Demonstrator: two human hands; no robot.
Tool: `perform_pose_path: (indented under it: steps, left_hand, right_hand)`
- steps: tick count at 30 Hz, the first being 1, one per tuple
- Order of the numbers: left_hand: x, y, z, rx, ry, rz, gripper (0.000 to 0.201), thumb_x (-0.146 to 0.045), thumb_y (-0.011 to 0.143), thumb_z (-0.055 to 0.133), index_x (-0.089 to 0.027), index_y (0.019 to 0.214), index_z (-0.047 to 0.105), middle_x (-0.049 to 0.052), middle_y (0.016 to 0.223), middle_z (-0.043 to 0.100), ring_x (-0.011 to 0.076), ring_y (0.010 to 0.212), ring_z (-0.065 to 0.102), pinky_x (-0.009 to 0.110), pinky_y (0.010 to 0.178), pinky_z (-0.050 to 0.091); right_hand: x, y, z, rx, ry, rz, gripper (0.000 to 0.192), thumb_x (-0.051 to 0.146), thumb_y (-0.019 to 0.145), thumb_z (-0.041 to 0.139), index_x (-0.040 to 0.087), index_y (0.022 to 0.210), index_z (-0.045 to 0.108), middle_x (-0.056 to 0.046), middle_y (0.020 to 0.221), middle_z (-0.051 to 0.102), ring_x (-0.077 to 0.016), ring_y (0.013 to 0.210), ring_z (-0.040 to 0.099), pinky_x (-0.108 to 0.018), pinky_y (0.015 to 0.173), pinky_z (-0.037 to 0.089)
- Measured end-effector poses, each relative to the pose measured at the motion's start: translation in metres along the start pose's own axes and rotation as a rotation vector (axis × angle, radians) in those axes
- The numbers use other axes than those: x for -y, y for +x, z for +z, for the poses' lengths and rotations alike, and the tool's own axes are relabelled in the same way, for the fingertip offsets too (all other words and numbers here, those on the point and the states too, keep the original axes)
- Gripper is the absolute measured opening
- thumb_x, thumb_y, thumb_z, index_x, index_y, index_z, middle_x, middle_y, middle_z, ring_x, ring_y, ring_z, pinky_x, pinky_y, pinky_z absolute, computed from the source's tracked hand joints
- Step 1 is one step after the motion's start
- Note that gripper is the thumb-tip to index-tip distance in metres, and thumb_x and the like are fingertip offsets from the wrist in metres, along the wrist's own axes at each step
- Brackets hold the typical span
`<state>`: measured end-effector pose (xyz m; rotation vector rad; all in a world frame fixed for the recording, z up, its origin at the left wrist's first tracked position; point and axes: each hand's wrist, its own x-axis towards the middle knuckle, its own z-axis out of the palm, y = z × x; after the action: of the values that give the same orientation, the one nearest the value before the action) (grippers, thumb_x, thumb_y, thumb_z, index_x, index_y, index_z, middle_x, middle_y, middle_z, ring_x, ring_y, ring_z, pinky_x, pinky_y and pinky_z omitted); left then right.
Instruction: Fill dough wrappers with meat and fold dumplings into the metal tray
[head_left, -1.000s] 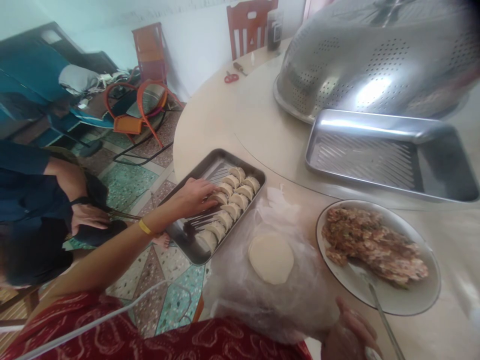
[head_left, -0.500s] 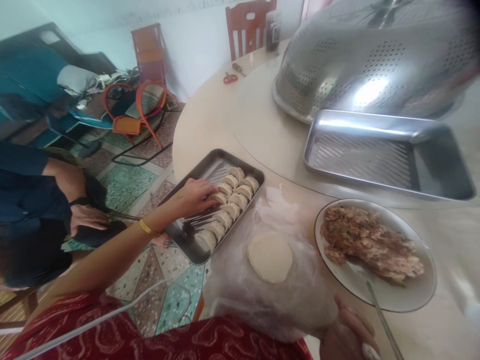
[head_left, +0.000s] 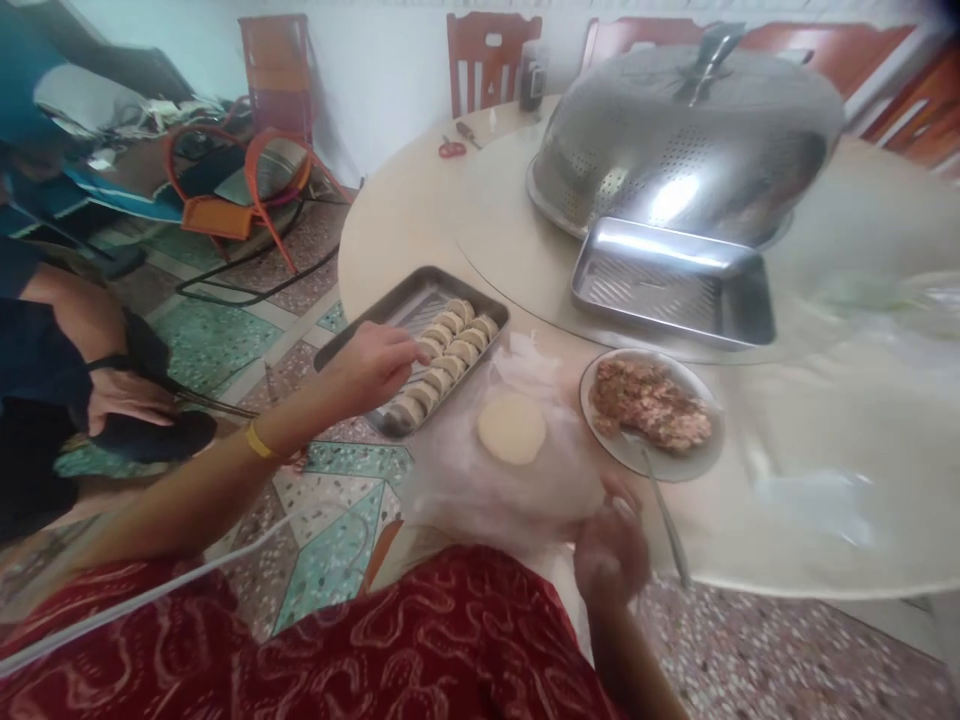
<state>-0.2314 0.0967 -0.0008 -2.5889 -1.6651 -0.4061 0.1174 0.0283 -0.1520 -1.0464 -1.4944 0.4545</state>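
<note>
Changing view: the camera is pulled back and raised compared with half a second ago, so more of the round beige table point(head_left: 825, 300) and the chairs behind it is seen; this looks like head motion, not a shift of the things.
Left hand: the left hand point(head_left: 371, 362) is stretched over the near rim of the rectangular steel tray point(head_left: 390, 312), as it was a second ago; its fingers are curled loosely beside the row of folded pale dumplings point(head_left: 448, 358), and whether a dumpling is pinched cannot be told.
Right hand: the right hand point(head_left: 611, 552) is now seen lower at the table edge, blurred, half closed, touching the crumpled clear plastic sheet point(head_left: 517, 480); a firm grasp cannot be confirmed.
Dumplings: two rows are laid along the right side of the tray, unmoved between pictures.
Wrapper: a round pale dough wrapper point(head_left: 512, 428) is left flat on the plastic, between the tray and the plate.
Filling: a white plate of minced brown filling point(head_left: 649, 410) is kept just right of the wrapper, with a metal spoon point(head_left: 664, 500) leaning out toward the right hand.
Meaning: the placing at the tray appears nearly finished, with wrapper and filling untouched.
Nearby: an empty ribbed steel tray point(head_left: 671, 290) and a perforated steel dome cover point(head_left: 686, 140) are set farther back; a person in dark blue point(head_left: 45, 340) is seated at the left.
</note>
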Motion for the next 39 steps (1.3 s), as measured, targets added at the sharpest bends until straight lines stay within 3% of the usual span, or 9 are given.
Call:
perform_pose_path:
  steps: [4, 7, 9, 14, 21, 30, 35, 39]
  left_hand:
    - [-0.059, 0.002, 0.020, 0.087, -0.092, 0.141, 0.019, -0.026, 0.093, 0.051, -0.019, 0.097, 0.069, 0.006, 0.087, 0.067, 0.0202, 0.084, 0.059, 0.033, 0.077, 0.040]
    - [-0.092, 0.008, 0.037, 0.184, -0.106, 0.161, 0.015, -0.026, 0.090, 0.060, -0.019, 0.099, 0.069, 0.007, 0.098, 0.068, 0.0226, 0.093, 0.061, 0.034, 0.080, 0.040]
    - [-0.102, 0.011, 0.043, 0.194, -0.083, 0.141, 0.015, -0.025, 0.085, 0.066, -0.019, 0.098, 0.069, 0.007, 0.099, 0.068, 0.0233, 0.094, 0.061, 0.034, 0.079, 0.040]
    - [-0.098, 0.013, 0.037, 0.139, -0.066, 0.119, 0.022, -0.027, 0.082, 0.068, -0.015, 0.100, 0.068, 0.009, 0.098, 0.066, 0.0230, 0.092, 0.060, 0.033, 0.080, 0.041]
    - [-0.101, 0.025, 0.052, 0.211, -0.067, 0.203, 0.020, -0.027, 0.078, 0.069, -0.018, 0.096, 0.071, 0.008, 0.094, 0.066, 0.0228, 0.091, 0.059, 0.031, 0.079, 0.039]
    - [-0.119, 0.032, 0.063, 0.239, -0.011, 0.204, 0.019, -0.025, 0.080, 0.062, -0.017, 0.095, 0.072, 0.012, 0.098, 0.067, 0.0279, 0.093, 0.060, 0.036, 0.076, 0.039]
    - [-0.120, 0.034, 0.066, 0.238, 0.016, 0.166, 0.017, -0.025, 0.084, 0.058, -0.017, 0.087, 0.072, 0.012, 0.095, 0.068, 0.0274, 0.093, 0.061, 0.036, 0.075, 0.039]
    - [-0.119, 0.036, 0.068, 0.241, 0.017, 0.164, 0.019, -0.022, 0.084, 0.055, -0.016, 0.082, 0.073, 0.011, 0.092, 0.069, 0.0264, 0.091, 0.060, 0.035, 0.073, 0.038]
  right_hand:
    - [0.022, 0.016, 0.000, 0.056, 0.011, -0.289, 0.048, 0.027, 0.087, 0.046, 0.025, 0.135, 0.049, -0.014, 0.134, 0.057, -0.0321, 0.123, 0.057, -0.059, 0.092, 0.052]
    - [0.044, 0.014, -0.003, 0.097, -0.109, -0.351, 0.047, 0.016, 0.085, 0.050, 0.023, 0.131, 0.052, -0.014, 0.136, 0.055, -0.0293, 0.127, 0.053, -0.055, 0.095, 0.052]
    - [0.056, 0.009, -0.005, 0.106, -0.185, -0.388, 0.042, 0.012, 0.084, 0.052, 0.022, 0.125, 0.055, -0.014, 0.134, 0.057, -0.0280, 0.127, 0.051, -0.053, 0.096, 0.052]
    - [0.064, 0.005, -0.007, 0.102, -0.249, -0.440, 0.027, 0.011, 0.087, 0.054, 0.023, 0.110, 0.063, -0.013, 0.125, 0.062, -0.0263, 0.125, 0.052, -0.050, 0.097, 0.052]
    - [0.050, 0.007, 0.001, 0.128, -0.318, -0.421, 0.013, 0.018, 0.090, 0.056, 0.022, 0.088, 0.067, -0.012, 0.120, 0.066, -0.0265, 0.122, 0.051, -0.047, 0.098, 0.052]
    - [0.036, 0.013, 0.006, 0.137, -0.390, -0.386, 0.013, 0.018, 0.091, 0.054, 0.021, 0.090, 0.066, -0.013, 0.123, 0.064, -0.0262, 0.122, 0.051, -0.048, 0.101, 0.050]
    - [0.032, 0.015, 0.008, 0.148, -0.361, -0.328, 0.014, 0.023, 0.092, 0.053, 0.021, 0.083, 0.064, -0.013, 0.123, 0.065, -0.0269, 0.122, 0.051, -0.049, 0.102, 0.049]
    - [0.030, 0.021, 0.012, 0.184, -0.367, -0.313, 0.017, 0.025, 0.093, 0.051, 0.022, 0.089, 0.068, -0.012, 0.126, 0.064, -0.0277, 0.125, 0.050, -0.050, 0.105, 0.046]
